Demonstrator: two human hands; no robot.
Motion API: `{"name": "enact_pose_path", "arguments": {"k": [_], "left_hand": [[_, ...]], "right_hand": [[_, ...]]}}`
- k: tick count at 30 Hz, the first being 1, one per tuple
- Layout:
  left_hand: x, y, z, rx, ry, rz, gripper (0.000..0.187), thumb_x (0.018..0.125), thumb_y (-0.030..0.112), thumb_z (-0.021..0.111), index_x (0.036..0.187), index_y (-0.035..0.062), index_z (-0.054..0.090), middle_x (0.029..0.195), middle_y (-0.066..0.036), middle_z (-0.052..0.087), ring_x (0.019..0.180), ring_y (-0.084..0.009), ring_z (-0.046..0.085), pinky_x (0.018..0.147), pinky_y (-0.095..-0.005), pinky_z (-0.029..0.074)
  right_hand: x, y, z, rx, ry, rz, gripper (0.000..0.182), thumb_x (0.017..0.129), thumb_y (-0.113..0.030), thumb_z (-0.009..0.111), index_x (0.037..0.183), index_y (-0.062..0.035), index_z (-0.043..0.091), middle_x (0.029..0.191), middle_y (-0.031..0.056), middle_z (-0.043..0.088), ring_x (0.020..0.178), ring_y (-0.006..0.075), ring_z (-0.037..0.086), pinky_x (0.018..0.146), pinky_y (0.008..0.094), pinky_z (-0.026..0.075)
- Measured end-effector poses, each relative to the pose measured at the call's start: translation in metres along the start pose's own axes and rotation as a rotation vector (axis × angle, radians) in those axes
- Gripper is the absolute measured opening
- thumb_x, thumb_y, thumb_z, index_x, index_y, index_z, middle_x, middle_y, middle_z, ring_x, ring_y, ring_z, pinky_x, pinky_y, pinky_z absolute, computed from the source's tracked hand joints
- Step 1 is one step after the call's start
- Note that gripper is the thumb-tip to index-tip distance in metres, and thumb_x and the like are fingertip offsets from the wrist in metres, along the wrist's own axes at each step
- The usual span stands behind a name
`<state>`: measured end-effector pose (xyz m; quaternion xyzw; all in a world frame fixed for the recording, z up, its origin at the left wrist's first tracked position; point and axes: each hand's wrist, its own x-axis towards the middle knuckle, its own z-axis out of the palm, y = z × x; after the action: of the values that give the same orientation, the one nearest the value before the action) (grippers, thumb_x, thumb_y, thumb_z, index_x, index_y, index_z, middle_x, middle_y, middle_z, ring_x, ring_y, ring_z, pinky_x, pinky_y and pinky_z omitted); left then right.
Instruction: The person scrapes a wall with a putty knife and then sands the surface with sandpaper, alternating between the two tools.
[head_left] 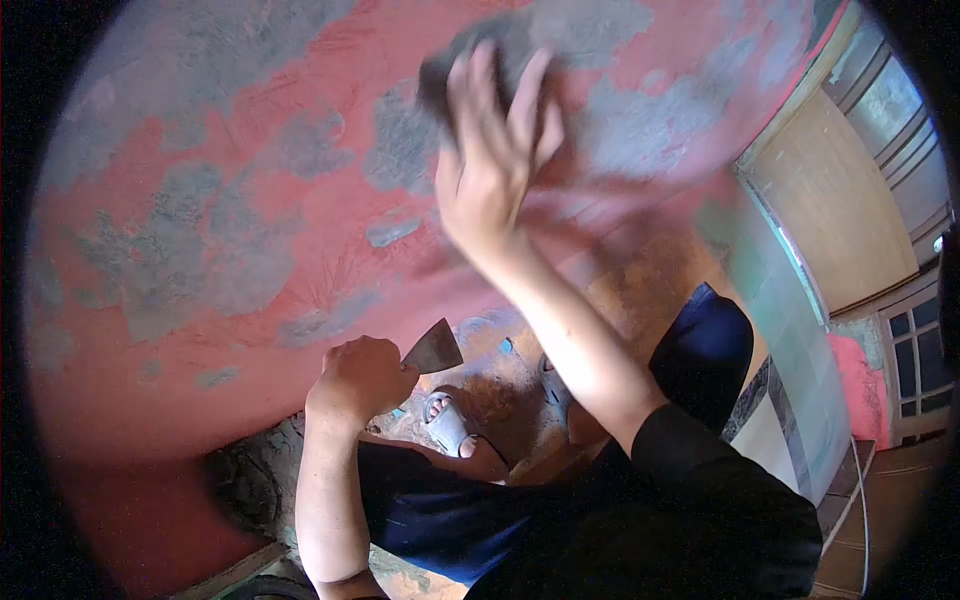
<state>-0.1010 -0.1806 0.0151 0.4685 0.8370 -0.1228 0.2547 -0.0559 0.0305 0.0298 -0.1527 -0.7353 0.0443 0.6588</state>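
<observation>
My right hand [490, 160] is raised against the wall [330, 210], fingers spread over a dark piece of sandpaper [440, 85] and pressing it to the surface. Motion blurs the fingers and the sandpaper, so its exact edges are hard to make out. Lower down, my left hand [360, 375] is closed round the handle of a putty knife [434, 350]. Its broad metal blade points to the right, near the wall's lower part, while the fist hides the handle. The wall is red-pink with rough grey patches.
Below are my feet in grey sandals [450, 425] on a stained, dusty floor [490, 400]. To the right stand a pale wooden panel [830, 200] and a door with glass panes [918, 360]. A dark, rough object [250, 480] lies at the lower left.
</observation>
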Motion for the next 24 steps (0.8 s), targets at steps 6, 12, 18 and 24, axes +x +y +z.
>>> {"name": "enact_pose_path", "arguments": {"k": [6,12,18,24], "left_hand": [[0.006,0.000,0.001,0.001,0.013,-0.002,0.046,0.092,0.039,0.053,0.095,0.0004,0.076,0.096,-0.024,0.072,0.096,-0.0400,0.070,0.092,-0.0504,0.053],[0.004,0.000,0.001,-0.002,-0.022,-0.019,0.044,0.091,0.036,0.052,0.098,-0.0008,0.075,0.099,-0.024,0.073,0.099,-0.0389,0.070,0.094,-0.0505,0.052],[0.010,0.005,-0.006,-0.009,-0.075,-0.037,0.045,0.090,0.039,0.055,0.101,0.0009,0.076,0.106,-0.024,0.072,0.104,-0.0384,0.069,0.096,-0.0493,0.052],[0.018,-0.012,0.006,-0.036,-0.102,-0.061,0.045,0.089,0.042,0.060,0.102,0.0019,0.076,0.107,-0.025,0.072,0.107,-0.0358,0.069,0.096,-0.0451,0.052]], "right_hand": [[-0.046,-0.005,-0.002,-0.004,-0.173,-0.048,0.065,0.076,-0.003,0.069,0.140,-0.0094,0.060,0.154,0.0074,0.050,0.151,0.0463,0.024,0.113,0.0668,0.013],[-0.005,0.004,-0.001,0.025,-0.071,-0.037,0.064,0.079,-0.005,0.066,0.142,-0.0067,0.057,0.156,0.0129,0.045,0.152,0.0470,0.019,0.110,0.0672,0.015],[-0.130,-0.018,-0.008,0.051,-0.362,-0.047,0.055,0.081,-0.004,0.068,0.136,-0.0063,0.062,0.152,0.0085,0.051,0.147,0.0399,0.037,0.111,0.0634,0.023],[-0.091,-0.037,-0.033,0.514,0.031,0.325,0.026,0.103,-0.015,0.058,0.119,0.0044,0.067,0.117,0.0189,0.070,0.111,0.0316,0.068,0.084,0.0373,0.051]]}}
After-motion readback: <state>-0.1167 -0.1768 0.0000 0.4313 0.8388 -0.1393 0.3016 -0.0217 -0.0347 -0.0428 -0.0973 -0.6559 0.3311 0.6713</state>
